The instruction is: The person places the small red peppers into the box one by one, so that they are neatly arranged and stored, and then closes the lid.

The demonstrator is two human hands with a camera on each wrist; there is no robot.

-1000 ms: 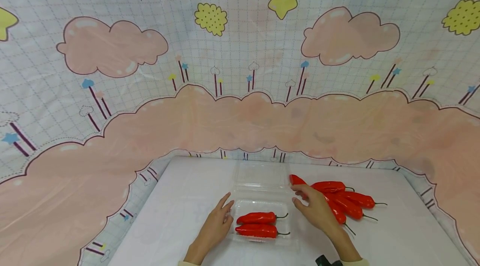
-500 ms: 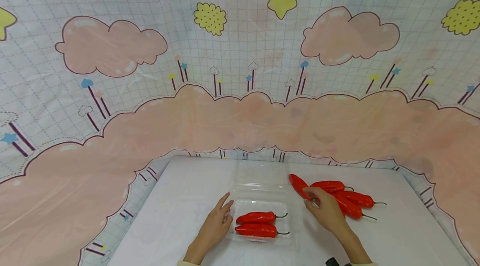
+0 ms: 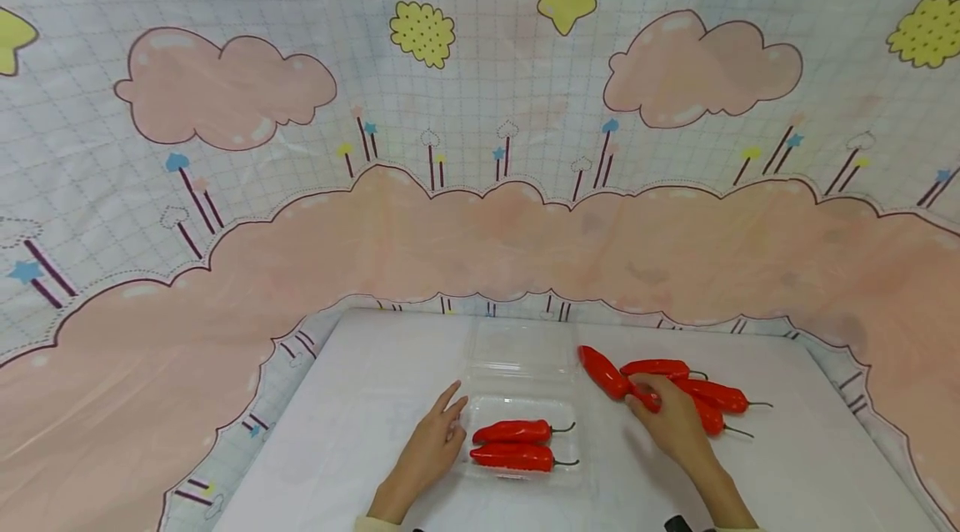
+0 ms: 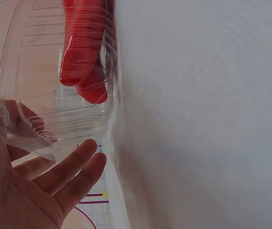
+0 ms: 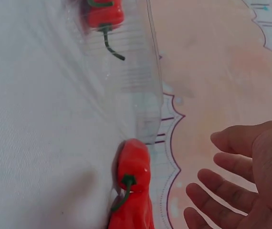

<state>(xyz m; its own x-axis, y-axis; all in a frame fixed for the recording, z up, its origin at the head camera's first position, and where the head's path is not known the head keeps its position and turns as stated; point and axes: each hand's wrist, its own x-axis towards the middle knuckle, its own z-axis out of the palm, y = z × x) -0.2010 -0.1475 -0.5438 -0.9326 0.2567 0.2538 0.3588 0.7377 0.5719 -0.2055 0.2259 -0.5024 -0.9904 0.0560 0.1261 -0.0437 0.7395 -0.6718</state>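
Okay, so in the head view two red peppers [image 3: 512, 432] are lying side by side in a clear plastic box [image 3: 523, 409] at the lower middle of the frame, stems pointing right. The see-through lid [image 3: 522, 346] is lying flat just above it. The left hand [image 3: 427, 447] is resting by the box's left edge, fingers spread, holding nothing. Over at the lower right, the right hand [image 3: 667, 419] is reaching across some loose peppers [image 3: 720, 395], fingertips sitting over the slanted pepper [image 3: 600, 369]; can't tell from here if they're touching it. Everything's lying on a white worktop [image 3: 360, 382], and a printed cloth [image 3: 487, 240] is filling the upper frame.

In the left wrist view, the box is taking up the upper left, with red showing through the ribbed plastic. The left hand is coming in from the lower left, fingers loosely stretched near the corner; can't tell if they're touching it.

In the right wrist view, the right hand is hanging at the lower right, thumb and fingers apart, nothing between them. A pepper with a curvy green stem [image 5: 128, 182] is lying at the bottom middle.
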